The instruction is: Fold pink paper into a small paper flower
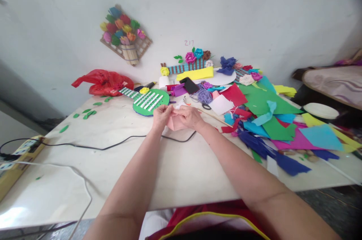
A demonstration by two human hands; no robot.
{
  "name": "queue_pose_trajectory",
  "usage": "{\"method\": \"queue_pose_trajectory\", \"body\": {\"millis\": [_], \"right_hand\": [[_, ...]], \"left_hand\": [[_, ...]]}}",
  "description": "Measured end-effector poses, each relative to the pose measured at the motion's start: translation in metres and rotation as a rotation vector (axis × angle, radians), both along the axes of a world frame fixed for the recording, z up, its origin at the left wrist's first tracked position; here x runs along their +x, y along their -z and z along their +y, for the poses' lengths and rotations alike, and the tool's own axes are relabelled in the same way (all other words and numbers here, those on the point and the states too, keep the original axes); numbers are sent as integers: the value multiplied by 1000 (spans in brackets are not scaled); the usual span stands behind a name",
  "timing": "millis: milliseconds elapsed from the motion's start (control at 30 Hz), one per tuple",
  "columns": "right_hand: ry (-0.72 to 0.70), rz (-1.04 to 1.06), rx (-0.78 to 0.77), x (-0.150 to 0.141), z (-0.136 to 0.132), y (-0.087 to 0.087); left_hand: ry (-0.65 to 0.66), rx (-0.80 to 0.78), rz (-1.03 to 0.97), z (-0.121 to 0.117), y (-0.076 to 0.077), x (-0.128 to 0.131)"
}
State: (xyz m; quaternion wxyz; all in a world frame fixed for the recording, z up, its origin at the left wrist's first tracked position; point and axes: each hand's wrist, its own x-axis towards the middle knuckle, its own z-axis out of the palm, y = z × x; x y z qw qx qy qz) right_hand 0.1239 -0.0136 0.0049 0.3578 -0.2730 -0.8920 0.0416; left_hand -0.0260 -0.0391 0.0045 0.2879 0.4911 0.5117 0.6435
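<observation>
A piece of pale pink paper [174, 124], perhaps crepe paper, is held between both hands over the middle of the table. My left hand [162, 116] pinches its left side, fingers pressed together. On the other side my right hand [190, 116] has its fingers closed on the same sheet, close to the left fingertips. The hands cover much of the paper's upper edge. Just behind the left hand lies a green guitar-shaped craft piece [145, 109] with white strips and a yellow paper flower [144, 90]. Black-handled scissors [206, 106] lie beyond the right hand.
Coloured paper scraps [278, 129] spread over the right side. A phone [189, 85], purple yarn [204, 95] and a red plastic bag [109, 83] sit at the back. A black cable [104, 148] crosses the table [113, 183] from a power strip [19, 162] at left.
</observation>
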Motion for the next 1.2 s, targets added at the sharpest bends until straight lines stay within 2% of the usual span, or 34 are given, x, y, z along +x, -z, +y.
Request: {"method": "queue_pose_trajectory", "body": {"millis": [133,267,600,733,967,1200], "right_hand": [[-125,196,-251,1,0,-5],[-93,459,-536,2,4,-7],[-89,504,-826,-8,10,5],[-77,520,-875,-10,8,7],[-37,476,-825,-10,10,9],[-2,487,-849,-12,10,9]], "left_hand": [[-62,12,65,3,3,-4],[-73,32,111,3,2,-4],[-18,40,82,0,0,0],[-13,47,62,-1,-1,1],[-31,35,3,1,4,0],[104,18,-153,-3,1,4]]}}
